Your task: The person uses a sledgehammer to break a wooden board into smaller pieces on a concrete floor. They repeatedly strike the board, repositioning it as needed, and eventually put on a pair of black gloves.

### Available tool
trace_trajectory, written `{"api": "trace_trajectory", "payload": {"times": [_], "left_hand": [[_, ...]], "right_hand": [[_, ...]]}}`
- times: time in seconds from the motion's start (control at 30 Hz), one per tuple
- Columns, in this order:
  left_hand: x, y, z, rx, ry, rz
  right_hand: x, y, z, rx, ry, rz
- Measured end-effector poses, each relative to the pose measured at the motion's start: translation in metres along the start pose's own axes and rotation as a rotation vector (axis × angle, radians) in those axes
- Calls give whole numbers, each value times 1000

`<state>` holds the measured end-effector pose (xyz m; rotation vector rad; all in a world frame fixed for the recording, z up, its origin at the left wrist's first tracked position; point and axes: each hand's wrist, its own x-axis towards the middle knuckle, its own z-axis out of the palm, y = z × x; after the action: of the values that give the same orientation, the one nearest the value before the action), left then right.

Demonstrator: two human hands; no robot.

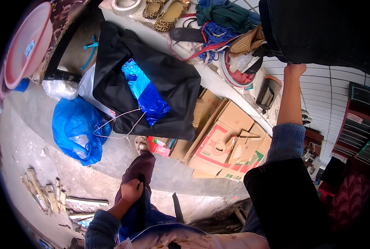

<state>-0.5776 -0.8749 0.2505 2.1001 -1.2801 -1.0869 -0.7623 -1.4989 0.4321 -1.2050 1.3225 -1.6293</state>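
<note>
My right hand (pixel 296 69) is raised at the upper right, its fingers closed on the edge of a dark denim garment (pixel 318 33). Much of the garment runs into the dark rim, so its full shape is hidden. Black cloth (pixel 288 199) covers part of my right arm below the blue denim sleeve. Low at the left of my body, my left hand (pixel 132 190) is closed around a black strap (pixel 141 207), which shows above and below the fist. Ahead of it, a wire hanger (pixel 122 136) and a shiny blue plastic package (pixel 145 95) lie by a large black cloth (pixel 168 74).
A stuffed blue plastic bag (pixel 77 128) stands on the floor at left. Flattened cardboard boxes (pixel 222 141) lean by a white ledge (pixel 160 45) holding shoes (pixel 172 16) and cloth. Pink basins (pixel 29 50) stand far left; wood scraps (pixel 47 193) lie near left.
</note>
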Motion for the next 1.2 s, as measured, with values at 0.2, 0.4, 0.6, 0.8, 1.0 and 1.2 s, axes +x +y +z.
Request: {"api": "trace_trajectory", "payload": {"times": [0.2, 0.4, 0.6, 0.8, 1.0, 1.2], "left_hand": [[-31, -11, 6, 2, 21, -32], [-69, -39, 28, -109, 82, -380], [-129, 24, -32, -1302, 144, -353], [-295, -44, -42, -1921, 164, -68], [-421, -53, -89, -1487, 406, -18], [-575, -97, -117, -2174, 630, 438]], "right_hand": [[-63, -46, -46, 52, -40, -69], [-316, -33, -110, 27, -496, 77], [-564, -67, -177, 307, -846, 554], [-713, -135, -220, 309, -1484, 679], [-812, -174, -214, 399, -1652, 613], [-927, -244, -177, 299, -2076, 452]]}}
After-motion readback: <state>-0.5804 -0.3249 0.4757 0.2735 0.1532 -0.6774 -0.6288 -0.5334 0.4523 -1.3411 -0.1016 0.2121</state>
